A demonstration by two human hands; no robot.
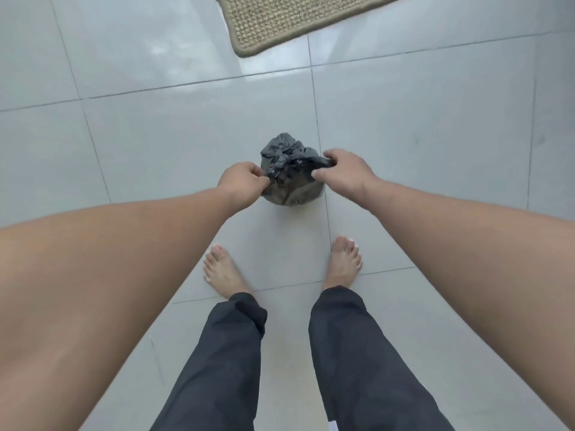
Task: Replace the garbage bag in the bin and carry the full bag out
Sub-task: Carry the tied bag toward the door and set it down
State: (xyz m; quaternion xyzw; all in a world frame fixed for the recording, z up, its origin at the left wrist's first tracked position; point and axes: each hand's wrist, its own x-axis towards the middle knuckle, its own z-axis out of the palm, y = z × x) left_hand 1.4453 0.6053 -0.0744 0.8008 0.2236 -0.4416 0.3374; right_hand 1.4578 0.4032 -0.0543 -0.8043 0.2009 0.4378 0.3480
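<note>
Out of the bin, the full black bag sits on the floor, left hand and right hand each pinched on its gathered neck, seemingly tying; carrying out remains.

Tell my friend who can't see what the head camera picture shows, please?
Two hands, left and right, pull at the gathered top of a small black bag sitting on a grey tiled floor. Bare feet stand just behind it, and a woven mat lies farther ahead.
</note>
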